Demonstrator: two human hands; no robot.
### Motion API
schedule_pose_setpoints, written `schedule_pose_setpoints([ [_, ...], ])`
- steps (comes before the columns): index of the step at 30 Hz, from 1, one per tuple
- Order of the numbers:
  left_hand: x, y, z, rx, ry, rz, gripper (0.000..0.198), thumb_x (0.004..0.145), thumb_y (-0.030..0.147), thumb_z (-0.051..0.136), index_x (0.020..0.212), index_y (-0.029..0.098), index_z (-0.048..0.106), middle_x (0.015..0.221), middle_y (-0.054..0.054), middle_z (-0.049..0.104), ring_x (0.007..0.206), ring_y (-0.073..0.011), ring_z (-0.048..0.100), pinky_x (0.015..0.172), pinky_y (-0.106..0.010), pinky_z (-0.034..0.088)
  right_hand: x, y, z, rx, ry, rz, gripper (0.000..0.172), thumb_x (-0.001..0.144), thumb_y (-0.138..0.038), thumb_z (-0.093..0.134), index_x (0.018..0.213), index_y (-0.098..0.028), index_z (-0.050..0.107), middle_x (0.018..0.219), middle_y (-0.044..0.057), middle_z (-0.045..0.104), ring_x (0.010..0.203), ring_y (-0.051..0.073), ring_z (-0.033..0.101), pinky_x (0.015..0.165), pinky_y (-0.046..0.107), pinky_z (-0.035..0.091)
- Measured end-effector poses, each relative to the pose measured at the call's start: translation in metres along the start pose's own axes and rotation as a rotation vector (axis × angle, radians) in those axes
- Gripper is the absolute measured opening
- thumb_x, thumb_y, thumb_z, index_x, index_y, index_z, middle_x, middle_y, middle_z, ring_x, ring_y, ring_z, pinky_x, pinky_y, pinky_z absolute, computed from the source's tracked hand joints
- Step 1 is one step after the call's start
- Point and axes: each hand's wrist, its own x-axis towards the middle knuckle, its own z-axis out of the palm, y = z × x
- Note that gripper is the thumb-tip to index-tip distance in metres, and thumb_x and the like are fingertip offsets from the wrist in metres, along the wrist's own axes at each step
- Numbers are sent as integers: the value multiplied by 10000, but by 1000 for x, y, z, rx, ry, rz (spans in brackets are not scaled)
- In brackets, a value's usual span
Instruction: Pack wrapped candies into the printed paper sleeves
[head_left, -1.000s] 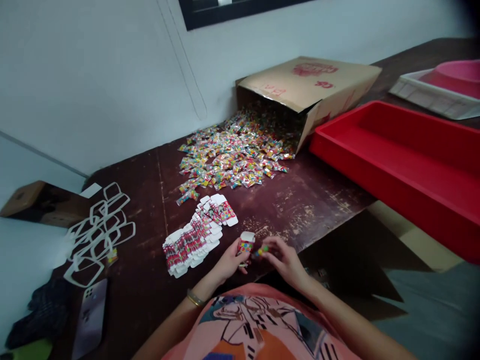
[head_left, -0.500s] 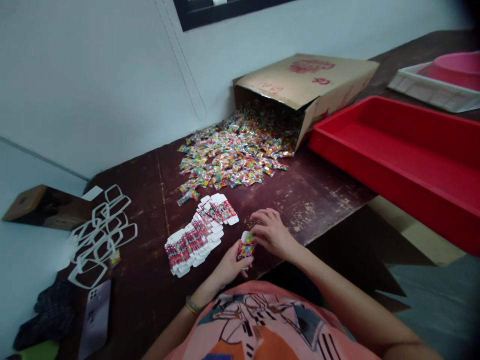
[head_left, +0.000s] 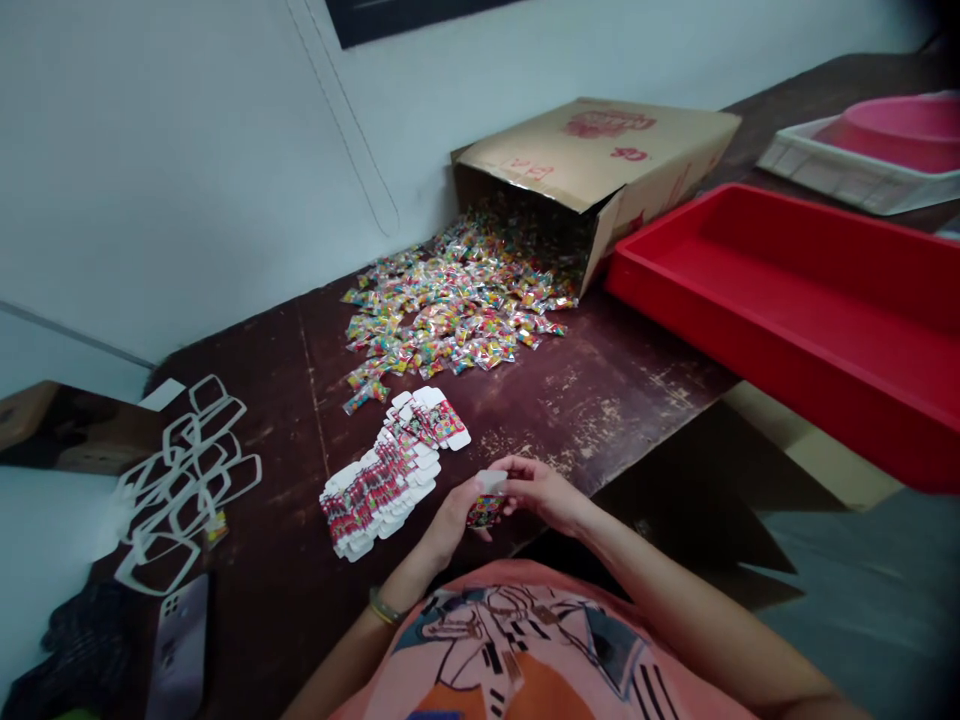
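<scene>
Between my hands, just above the table's front edge, is a small printed candy box (head_left: 486, 511) with its white flap up at the top. My left hand (head_left: 448, 522) is closed round its left side. The fingers of my right hand (head_left: 541, 492) grip the flap and right edge. To the left lies an overlapping row of flat printed cartons (head_left: 382, 478) with white flaps. Beyond them spreads a pile of small clear-wrapped colourful candy packets (head_left: 450, 310). Whatever is inside the held box is hidden.
A cardboard box (head_left: 600, 150) lies on its side at the back, packets spilling from its mouth. Right of it is a red tray (head_left: 780, 330), with a white crate (head_left: 817, 170) behind. White loop-shaped frames (head_left: 202, 470), a phone (head_left: 178, 645) and dark cloth (head_left: 71, 645) lie left.
My right hand has come down and in from above the box and now grips its top. The yellow-green packet at the opening is out of sight, and the white flap shows there.
</scene>
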Motion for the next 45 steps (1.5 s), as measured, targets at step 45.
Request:
schedule_pose_setpoints([
  [45, -35, -3, -54, -496, 146, 1, 416, 802, 446, 602, 1094, 151, 626, 1087, -136, 655, 981, -248, 609, 853, -374, 451, 67, -15, 20, -1288, -228, -785, 244, 948, -252, 439, 934, -175, 670, 974, 86, 685, 894, 179, 576, 822, 312, 429],
])
